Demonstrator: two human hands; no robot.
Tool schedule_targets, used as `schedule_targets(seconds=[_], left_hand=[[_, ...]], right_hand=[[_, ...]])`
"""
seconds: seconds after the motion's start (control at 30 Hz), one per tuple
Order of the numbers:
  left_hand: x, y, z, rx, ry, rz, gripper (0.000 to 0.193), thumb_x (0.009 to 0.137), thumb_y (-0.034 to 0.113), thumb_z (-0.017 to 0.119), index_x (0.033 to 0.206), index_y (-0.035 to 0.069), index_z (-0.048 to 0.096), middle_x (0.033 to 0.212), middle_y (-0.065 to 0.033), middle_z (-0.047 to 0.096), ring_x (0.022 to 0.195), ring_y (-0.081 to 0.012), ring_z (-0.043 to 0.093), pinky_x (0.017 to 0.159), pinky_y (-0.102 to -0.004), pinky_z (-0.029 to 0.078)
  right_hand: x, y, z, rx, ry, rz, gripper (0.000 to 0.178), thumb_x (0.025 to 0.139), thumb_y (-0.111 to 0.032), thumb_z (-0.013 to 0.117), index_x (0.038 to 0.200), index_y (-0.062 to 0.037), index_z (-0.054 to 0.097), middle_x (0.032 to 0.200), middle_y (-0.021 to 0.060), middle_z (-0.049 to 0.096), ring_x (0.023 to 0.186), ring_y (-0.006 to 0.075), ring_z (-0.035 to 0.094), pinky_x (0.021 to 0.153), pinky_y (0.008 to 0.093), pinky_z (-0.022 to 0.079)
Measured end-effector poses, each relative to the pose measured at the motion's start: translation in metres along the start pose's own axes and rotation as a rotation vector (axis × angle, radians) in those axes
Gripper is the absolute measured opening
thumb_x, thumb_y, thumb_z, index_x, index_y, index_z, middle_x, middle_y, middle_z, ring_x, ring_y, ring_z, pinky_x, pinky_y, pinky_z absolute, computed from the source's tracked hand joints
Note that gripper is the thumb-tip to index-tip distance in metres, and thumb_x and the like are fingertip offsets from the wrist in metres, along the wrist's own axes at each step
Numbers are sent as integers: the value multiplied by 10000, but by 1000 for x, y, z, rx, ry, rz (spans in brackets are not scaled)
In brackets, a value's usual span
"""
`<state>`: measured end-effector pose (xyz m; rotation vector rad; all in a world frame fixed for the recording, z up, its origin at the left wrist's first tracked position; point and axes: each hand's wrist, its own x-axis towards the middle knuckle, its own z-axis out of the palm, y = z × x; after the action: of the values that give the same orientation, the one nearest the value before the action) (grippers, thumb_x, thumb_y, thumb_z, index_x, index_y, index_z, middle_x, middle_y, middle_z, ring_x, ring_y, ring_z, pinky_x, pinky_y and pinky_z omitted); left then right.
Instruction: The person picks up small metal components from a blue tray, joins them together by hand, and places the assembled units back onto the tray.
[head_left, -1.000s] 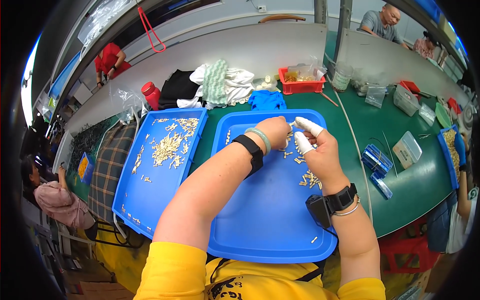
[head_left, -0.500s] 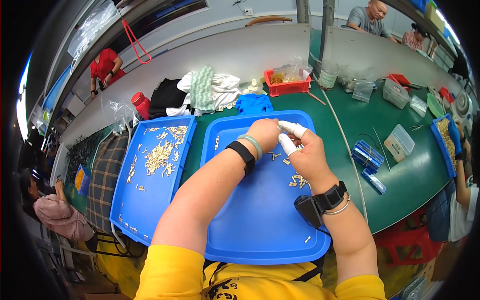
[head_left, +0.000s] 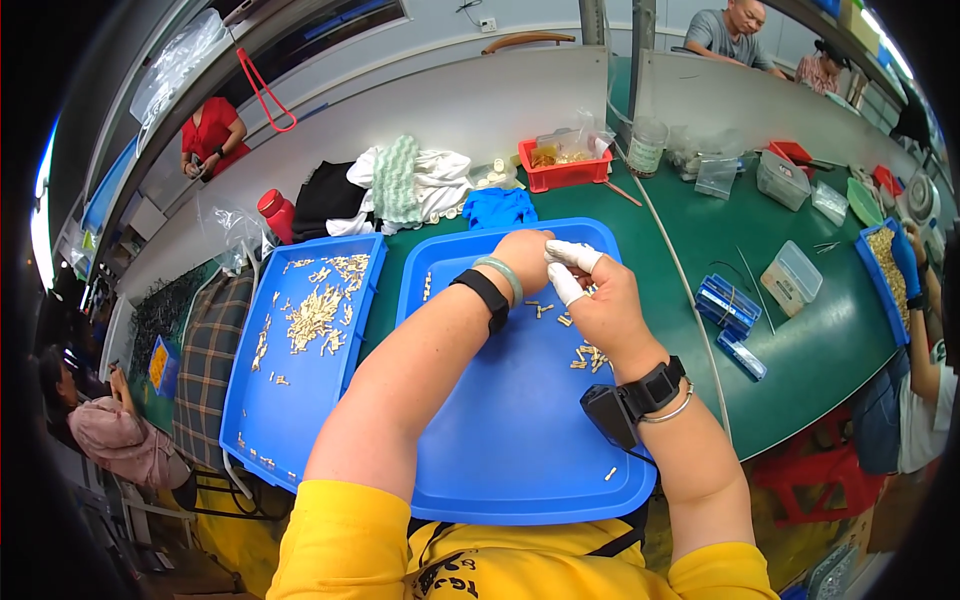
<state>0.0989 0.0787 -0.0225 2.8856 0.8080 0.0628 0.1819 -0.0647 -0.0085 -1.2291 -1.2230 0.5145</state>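
Note:
Both hands meet above the far part of a blue tray (head_left: 500, 440). My left hand (head_left: 525, 262) is closed, back upward, its fingertips hidden behind it. White coverings wrap the thumb and a finger of my right hand (head_left: 600, 295), which is closed in a pinch beside the left. Whatever lies between the fingers is too small or hidden to name. Several small brass-coloured metal parts (head_left: 590, 356) lie in the tray under my right hand. A second blue tray (head_left: 270, 410) on the left holds a heap of similar small parts (head_left: 315, 315).
Behind the trays are folded cloths (head_left: 440, 180), a blue cloth (head_left: 500, 207) and a red bin (head_left: 565, 172). A red bottle (head_left: 276, 212) stands at the back left. Blue boxes (head_left: 728, 305) and a clear container (head_left: 792, 278) lie right, beside a cable (head_left: 690, 290). Other people work around.
The whole view has shifted slightly, so things sit a little farther left. My hands stay together over the tray, with barely any change in their hold.

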Motion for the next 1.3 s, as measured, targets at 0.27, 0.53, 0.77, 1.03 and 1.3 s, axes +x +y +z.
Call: schedule_targets(seconds=[0.27, 0.53, 0.77, 1.03, 1.3], left_hand=[[0, -3, 4, -51, 62, -7, 240, 735, 319, 620, 741, 79, 618, 783, -127, 613, 744, -312, 600, 653, -383, 481], [-1, 7, -9, 54, -8, 27, 229, 752, 234, 594, 843, 27, 632, 901, -181, 643, 856, -317, 620, 751, -380, 494], [-3, -13, 10, -39, 92, -5, 235, 716, 313, 638, 736, 80, 623, 780, -137, 612, 745, -321, 598, 643, -391, 476], [1, 1, 0, -20, 37, 36, 219, 735, 279, 614, 778, 66, 639, 792, -154, 626, 773, -325, 606, 675, -392, 485], [-12, -1, -15, 34, 84, -70, 171, 745, 150, 592, 828, 21, 667, 818, -176, 651, 771, -321, 627, 709, -391, 504]], right_hand=[[2, 1, 0, 1, -5, -2, 242, 808, -19, 637, 1047, -48, 655, 908, 42, 653, 745, 67, 578, 653, 205, 475], [0, 1, -1, 3, 9, -8, 228, 813, -18, 633, 1038, -47, 659, 887, 34, 651, 735, 60, 571, 646, 203, 472], [1, -3, 0, 23, -4, 0, 217, 814, -19, 635, 1029, -39, 661, 887, 34, 648, 732, 58, 569, 641, 203, 470], [3, 6, 0, 3, 19, -20, 205, 822, -21, 628, 1024, -33, 660, 887, 31, 651, 736, 60, 575, 642, 200, 471], [2, 2, 0, -10, 50, -13, 216, 822, -28, 630, 1037, -33, 654, 842, 21, 653, 697, 51, 564, 616, 200, 472]])
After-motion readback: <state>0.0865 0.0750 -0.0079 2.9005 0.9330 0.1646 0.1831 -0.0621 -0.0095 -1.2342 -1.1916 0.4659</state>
